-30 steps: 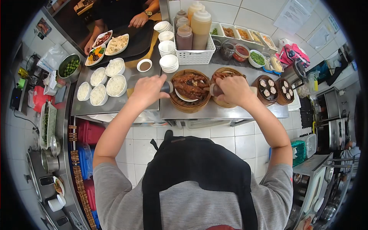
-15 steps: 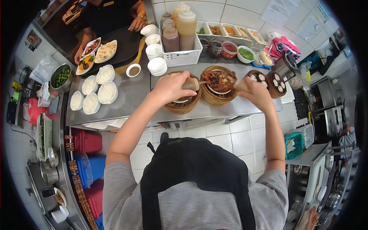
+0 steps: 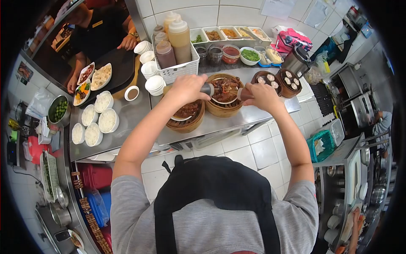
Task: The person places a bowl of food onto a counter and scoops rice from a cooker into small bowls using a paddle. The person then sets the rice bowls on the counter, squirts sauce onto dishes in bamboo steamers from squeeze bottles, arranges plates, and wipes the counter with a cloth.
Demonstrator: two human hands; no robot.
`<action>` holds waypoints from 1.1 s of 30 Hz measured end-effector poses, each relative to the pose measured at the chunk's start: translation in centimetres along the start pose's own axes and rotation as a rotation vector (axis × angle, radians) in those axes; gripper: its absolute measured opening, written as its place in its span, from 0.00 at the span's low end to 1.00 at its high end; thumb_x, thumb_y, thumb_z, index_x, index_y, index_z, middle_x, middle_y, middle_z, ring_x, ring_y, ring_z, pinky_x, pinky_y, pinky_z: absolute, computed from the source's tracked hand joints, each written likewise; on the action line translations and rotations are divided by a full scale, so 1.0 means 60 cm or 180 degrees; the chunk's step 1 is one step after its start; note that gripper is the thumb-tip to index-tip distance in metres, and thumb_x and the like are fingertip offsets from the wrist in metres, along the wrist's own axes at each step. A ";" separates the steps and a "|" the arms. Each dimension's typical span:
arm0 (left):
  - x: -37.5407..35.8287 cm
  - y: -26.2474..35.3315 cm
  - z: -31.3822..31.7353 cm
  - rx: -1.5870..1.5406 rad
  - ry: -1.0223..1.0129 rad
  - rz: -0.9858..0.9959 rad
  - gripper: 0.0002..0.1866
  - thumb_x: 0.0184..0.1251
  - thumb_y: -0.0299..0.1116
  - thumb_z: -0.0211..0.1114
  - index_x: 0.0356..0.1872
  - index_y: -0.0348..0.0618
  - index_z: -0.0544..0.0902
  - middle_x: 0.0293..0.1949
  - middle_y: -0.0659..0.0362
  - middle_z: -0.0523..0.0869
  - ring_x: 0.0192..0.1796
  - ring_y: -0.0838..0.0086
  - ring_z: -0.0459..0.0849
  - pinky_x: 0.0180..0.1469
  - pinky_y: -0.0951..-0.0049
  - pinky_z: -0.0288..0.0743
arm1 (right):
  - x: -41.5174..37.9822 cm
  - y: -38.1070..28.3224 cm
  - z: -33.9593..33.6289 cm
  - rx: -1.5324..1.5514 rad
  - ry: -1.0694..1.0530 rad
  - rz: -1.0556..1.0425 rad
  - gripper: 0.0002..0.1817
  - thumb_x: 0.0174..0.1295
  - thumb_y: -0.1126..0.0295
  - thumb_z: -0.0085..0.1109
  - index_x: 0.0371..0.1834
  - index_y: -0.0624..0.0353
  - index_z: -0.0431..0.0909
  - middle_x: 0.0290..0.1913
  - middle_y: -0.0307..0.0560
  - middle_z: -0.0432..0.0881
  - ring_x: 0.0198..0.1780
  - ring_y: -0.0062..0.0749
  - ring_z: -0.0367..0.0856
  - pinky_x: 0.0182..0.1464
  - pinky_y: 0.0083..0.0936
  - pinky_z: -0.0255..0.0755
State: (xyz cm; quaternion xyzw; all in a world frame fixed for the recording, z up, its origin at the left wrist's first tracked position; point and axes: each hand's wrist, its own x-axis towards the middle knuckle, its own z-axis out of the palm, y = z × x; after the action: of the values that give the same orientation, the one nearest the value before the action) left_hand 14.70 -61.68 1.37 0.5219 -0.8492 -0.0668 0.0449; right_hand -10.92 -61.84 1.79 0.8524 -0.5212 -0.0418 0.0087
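Observation:
Two bamboo steamers stand side by side on the steel counter. The right bamboo steamer [image 3: 223, 111] holds a white plate of dark saucy meat [image 3: 228, 86]; the left bamboo steamer [image 3: 189, 124] holds a similar plate, partly hidden by my forearm. My left hand [image 3: 189, 89] is wrapped round a dark squeeze bottle [image 3: 207, 89], its tip directed right over the right steamer's plate. From the other side, my right hand [image 3: 263, 96] grips a reddish-brown squeeze bottle [image 3: 245, 94] with its tip directed left. Both bottles are tipped sideways and mostly covered by my fingers.
A white basket of squeeze bottles [image 3: 181, 72] and stacked small bowls [image 3: 155, 86] stand behind. Rice bowls [image 3: 108, 120] and a sauce cup [image 3: 132, 93] are left; small dumpling steamers [image 3: 290, 91] right. A co-worker [image 3: 99, 38] stands beyond a black tray [image 3: 116, 63].
The view has shifted, so the counter appears further left. My hands have come nearer each other, and both bottle tips are now closer together above the right steamer's plate.

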 end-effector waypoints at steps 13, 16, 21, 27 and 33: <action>0.059 -0.101 -0.068 -0.3301 0.1989 -0.0022 0.27 0.48 0.39 0.74 0.47 0.34 0.76 0.40 0.56 0.83 0.41 0.75 0.82 0.44 0.76 0.76 | -0.058 0.177 0.056 0.3786 0.0852 0.0664 0.22 0.57 0.55 0.61 0.42 0.64 0.74 0.37 0.43 0.78 0.39 0.24 0.74 0.40 0.23 0.68; 0.068 -0.128 -0.063 -0.2635 0.2657 -0.0137 0.27 0.48 0.34 0.74 0.49 0.32 0.75 0.41 0.55 0.84 0.42 0.75 0.82 0.45 0.76 0.74 | -0.070 0.243 0.043 0.1048 0.0577 0.1393 0.25 0.48 0.54 0.66 0.44 0.60 0.73 0.37 0.53 0.81 0.40 0.43 0.80 0.40 0.33 0.71; 0.095 -0.177 0.011 -0.1581 0.2615 -0.0641 0.29 0.43 0.38 0.74 0.47 0.34 0.77 0.41 0.51 0.83 0.45 0.63 0.81 0.49 0.68 0.72 | -0.068 0.229 0.046 -0.0084 0.0118 0.1400 0.25 0.44 0.55 0.67 0.44 0.54 0.73 0.39 0.50 0.81 0.44 0.46 0.79 0.42 0.39 0.72; 0.090 -0.206 0.070 -0.0909 0.1757 -0.1158 0.28 0.45 0.40 0.72 0.47 0.38 0.75 0.48 0.47 0.79 0.50 0.55 0.77 0.51 0.62 0.70 | -0.027 0.204 0.039 -0.0474 -0.0163 0.1087 0.23 0.38 0.56 0.72 0.36 0.54 0.76 0.36 0.45 0.82 0.43 0.40 0.81 0.39 0.36 0.75; 0.032 -0.192 0.049 -0.1435 0.2139 -0.0765 0.34 0.48 0.37 0.70 0.58 0.42 0.67 0.52 0.47 0.76 0.52 0.57 0.77 0.53 0.64 0.70 | 0.026 0.209 0.039 -0.0679 -0.0119 0.0962 0.23 0.36 0.56 0.73 0.35 0.54 0.79 0.35 0.46 0.83 0.41 0.40 0.83 0.38 0.33 0.77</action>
State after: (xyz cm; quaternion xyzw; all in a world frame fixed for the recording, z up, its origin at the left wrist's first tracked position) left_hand 23.57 -68.33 -3.35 0.5871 -0.6846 -0.0817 0.4243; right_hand -21.53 -68.90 0.11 0.7577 -0.6360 -0.1109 0.0955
